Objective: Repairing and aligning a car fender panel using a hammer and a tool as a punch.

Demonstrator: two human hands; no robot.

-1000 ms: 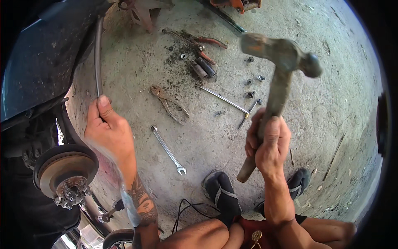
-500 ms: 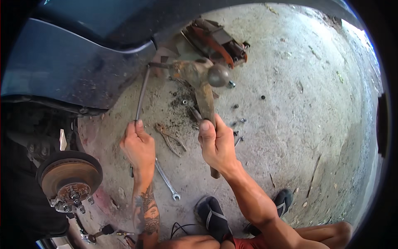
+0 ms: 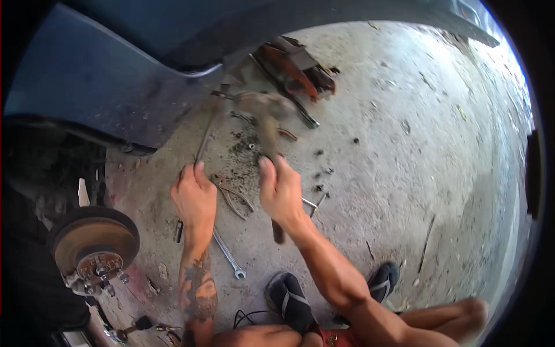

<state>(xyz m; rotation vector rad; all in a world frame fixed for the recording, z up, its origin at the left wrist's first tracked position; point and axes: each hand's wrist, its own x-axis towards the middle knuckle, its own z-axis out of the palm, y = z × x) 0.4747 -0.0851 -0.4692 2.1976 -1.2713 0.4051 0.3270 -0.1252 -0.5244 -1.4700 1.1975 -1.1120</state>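
We pinch a metal rod [image 3: 205,137] with our left hand [image 3: 195,194], centre-left; mid-frame, our right hand [image 3: 281,189] clasps a hammer [image 3: 267,134].

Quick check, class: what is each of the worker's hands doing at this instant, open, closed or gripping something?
Left hand: closed, holding a slim metal rod.
Right hand: closed, holding a wooden-handled hammer.

Taking bright daylight from the upper right, glaring white there, lighting the concrete floor [image 3: 376,202] softly, sinking into deep shadow around the brake disc [image 3: 87,237], blurring at the hammer head [image 3: 263,104], bending and blackening toward the fisheye edges.
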